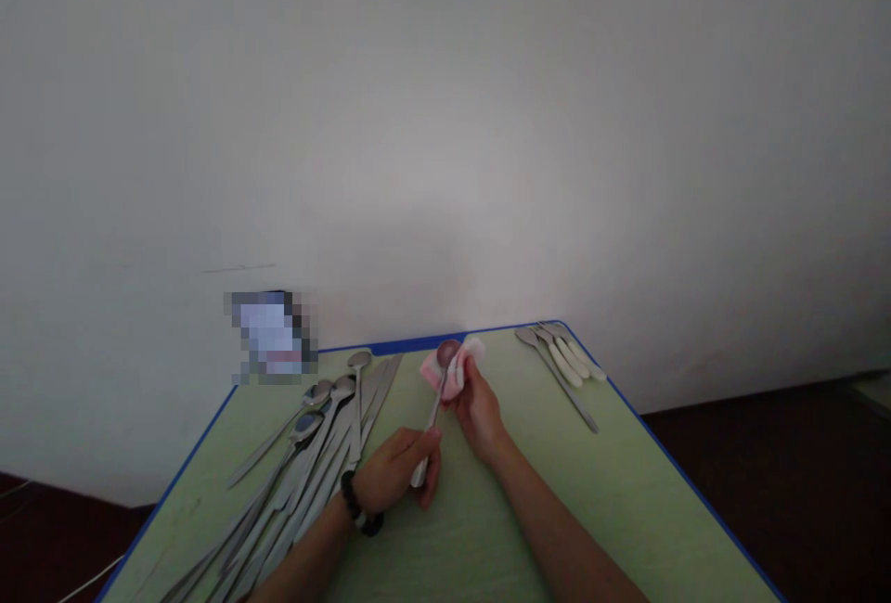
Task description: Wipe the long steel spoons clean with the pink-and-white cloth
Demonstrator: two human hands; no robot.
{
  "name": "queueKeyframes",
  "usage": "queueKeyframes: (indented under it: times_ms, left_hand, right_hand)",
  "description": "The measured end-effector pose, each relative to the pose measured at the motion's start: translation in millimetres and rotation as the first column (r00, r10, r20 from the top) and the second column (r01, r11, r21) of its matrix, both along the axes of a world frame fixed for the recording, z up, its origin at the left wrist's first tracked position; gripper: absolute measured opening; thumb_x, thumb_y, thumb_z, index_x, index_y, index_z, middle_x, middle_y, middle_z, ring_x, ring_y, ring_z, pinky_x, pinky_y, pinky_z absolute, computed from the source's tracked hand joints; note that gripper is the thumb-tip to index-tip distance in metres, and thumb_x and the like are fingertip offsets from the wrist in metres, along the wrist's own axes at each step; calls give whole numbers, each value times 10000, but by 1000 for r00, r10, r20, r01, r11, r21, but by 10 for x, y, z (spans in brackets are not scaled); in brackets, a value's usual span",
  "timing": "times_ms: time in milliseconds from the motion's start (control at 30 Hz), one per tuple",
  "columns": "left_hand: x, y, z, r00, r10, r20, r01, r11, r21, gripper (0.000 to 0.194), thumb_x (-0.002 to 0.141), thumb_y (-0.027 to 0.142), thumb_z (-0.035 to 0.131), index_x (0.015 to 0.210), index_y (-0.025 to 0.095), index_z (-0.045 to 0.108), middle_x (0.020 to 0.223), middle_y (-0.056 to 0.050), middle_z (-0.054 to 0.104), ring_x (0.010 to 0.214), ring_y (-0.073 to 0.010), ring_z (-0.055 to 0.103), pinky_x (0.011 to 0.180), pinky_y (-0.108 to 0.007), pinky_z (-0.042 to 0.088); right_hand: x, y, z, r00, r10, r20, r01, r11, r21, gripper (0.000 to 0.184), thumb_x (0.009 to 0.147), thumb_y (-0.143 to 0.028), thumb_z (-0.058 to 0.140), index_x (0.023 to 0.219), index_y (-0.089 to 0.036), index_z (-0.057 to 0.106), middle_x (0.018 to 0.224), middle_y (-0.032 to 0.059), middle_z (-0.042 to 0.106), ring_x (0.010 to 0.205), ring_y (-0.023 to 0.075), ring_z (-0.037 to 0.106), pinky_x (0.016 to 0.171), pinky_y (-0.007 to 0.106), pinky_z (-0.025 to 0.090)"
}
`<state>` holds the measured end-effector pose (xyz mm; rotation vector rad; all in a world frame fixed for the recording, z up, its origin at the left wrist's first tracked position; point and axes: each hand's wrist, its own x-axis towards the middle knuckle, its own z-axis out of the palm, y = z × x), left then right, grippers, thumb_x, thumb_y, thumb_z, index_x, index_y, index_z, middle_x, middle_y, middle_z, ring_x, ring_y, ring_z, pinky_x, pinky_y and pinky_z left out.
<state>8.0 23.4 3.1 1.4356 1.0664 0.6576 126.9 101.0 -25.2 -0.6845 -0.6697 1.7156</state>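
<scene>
My left hand [400, 470], with a dark beaded bracelet at the wrist, is closed around the handle of a metal spoon [437, 402]. The spoon is tilted, its bowl up and away from me. In my right hand [477, 413] is a pink and white cloth or tissue [456, 378], pinched behind and beside the spoon's bowl. The cloth appears to touch the bowl. Left of my hands lies a loose pile of metal cutlery [299, 482], spoons and long flat pieces, partly hidden by my left forearm.
At the far right lie a metal spoon [561, 380] and several white-handled pieces of cutlery [567, 357]. A blurred-out device [275, 334] leans at the back left. The green table [591, 492] has a blue edge and stands against a pale wall [445, 121].
</scene>
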Motion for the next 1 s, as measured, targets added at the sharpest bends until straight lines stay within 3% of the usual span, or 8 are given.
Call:
queueKeyframes:
  times_ms: [133, 267, 400, 533, 667, 833, 1000]
  left_hand:
    - [-25, 29, -50, 999, 6, 34, -5, 1000, -30, 508, 848, 561, 348, 605, 161, 545, 458, 18, 520, 440, -99, 458, 478, -208, 373]
    - [-11, 34, -55, 998, 55, 27, -53, 997, -58, 451, 853, 556, 338, 738, 163, 527, 439, 60, 471, 372, -80, 390, 387, -181, 312]
    - [-33, 54, -27, 973, 216, -77, -219, 975, -35, 448, 853, 551, 334, 890, 154, 538, 398, 92, 427, 293, -74, 340, 321, -172, 256]
    - [-84, 92, -6, 915, 386, -117, -388, 922, 5, 474, 853, 558, 324, 956, 147, 535, 403, 102, 395, 295, -76, 329, 324, -174, 256]
    - [-94, 87, 14, 928, 366, -66, -364, 931, 40, 488, 861, 555, 321, 873, 137, 572, 386, 92, 359, 353, -84, 337, 384, -182, 285]
    - [-97, 74, 16, 943, 327, -65, -326, 945, 24, 520, 848, 579, 334, 855, 134, 604, 389, 81, 364, 376, -90, 338, 418, -200, 278]
    - [-96, 78, -56, 955, 281, -98, -279, 960, 32, 539, 840, 599, 323, 820, 139, 603, 408, 81, 338, 391, -94, 322, 424, -209, 253]
  right_hand:
    - [5, 19, -42, 993, -6, 121, -4, 997, 80, 372, 723, -540, 556, 626, -181, 569, 532, -13, 517, 507, 118, 446, 493, 251, 345]
    - [43, 45, -65, 954, -111, 279, 95, 993, 70, 345, 706, -506, 573, 663, -165, 595, 575, -13, 541, 553, 120, 453, 536, 246, 357]
    - [90, 45, -26, 892, -246, 380, 229, 969, 91, 321, 698, -469, 582, 663, -151, 602, 600, -14, 549, 579, 120, 449, 568, 249, 354]
    - [110, 13, 60, 855, -271, 442, 256, 962, 93, 334, 701, -474, 574, 636, -147, 586, 577, -21, 529, 568, 117, 432, 567, 248, 343]
    - [85, 12, 77, 885, -258, 388, 264, 964, 38, 373, 702, -526, 561, 665, -155, 578, 589, -18, 533, 556, 115, 428, 548, 247, 338]
    - [30, 59, 46, 978, -139, 153, 143, 990, -15, 378, 714, -564, 521, 734, -190, 569, 597, -6, 542, 503, 114, 414, 471, 243, 292]
    - [47, 61, 91, 990, -136, -34, 134, 990, -38, 179, 683, -375, 544, 625, -207, 520, 579, -10, 509, 551, 128, 449, 536, 258, 368]
